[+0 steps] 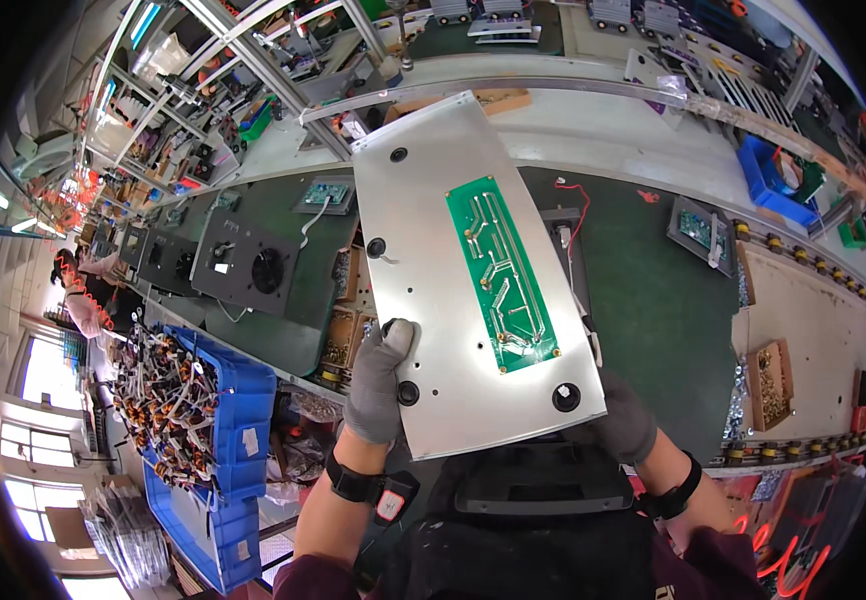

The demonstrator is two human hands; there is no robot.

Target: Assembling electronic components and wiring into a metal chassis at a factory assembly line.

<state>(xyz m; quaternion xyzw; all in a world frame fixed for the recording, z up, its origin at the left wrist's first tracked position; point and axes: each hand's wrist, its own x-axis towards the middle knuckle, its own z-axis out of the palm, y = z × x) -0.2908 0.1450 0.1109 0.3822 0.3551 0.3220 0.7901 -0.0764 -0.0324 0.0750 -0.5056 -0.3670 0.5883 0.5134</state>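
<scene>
A silvery sheet-metal panel (433, 330) is held up and tilted in front of me. Fixed to its face is a long green circuit board (501, 270), with several black grommets in holes around it. My left hand (378, 385), in a grey glove, is closed on the panel's left edge, its thumb on the face beside a grommet. At the lower right corner, my right hand (621, 420), also gloved, grips the panel; its fingers are mostly hidden behind the metal. Partly covered by the panel, a dark part with a red wire (583, 215) lies on the green work surface (653, 310).
Dark panels with fans (243, 262) lie to the left. A blue crate (243, 410) of cable bundles stands at lower left. At right are a small unit with a circuit board (701, 235), a roller track (803, 262), a cardboard tray of small brass-coloured parts (771, 385) and a blue bin (773, 180).
</scene>
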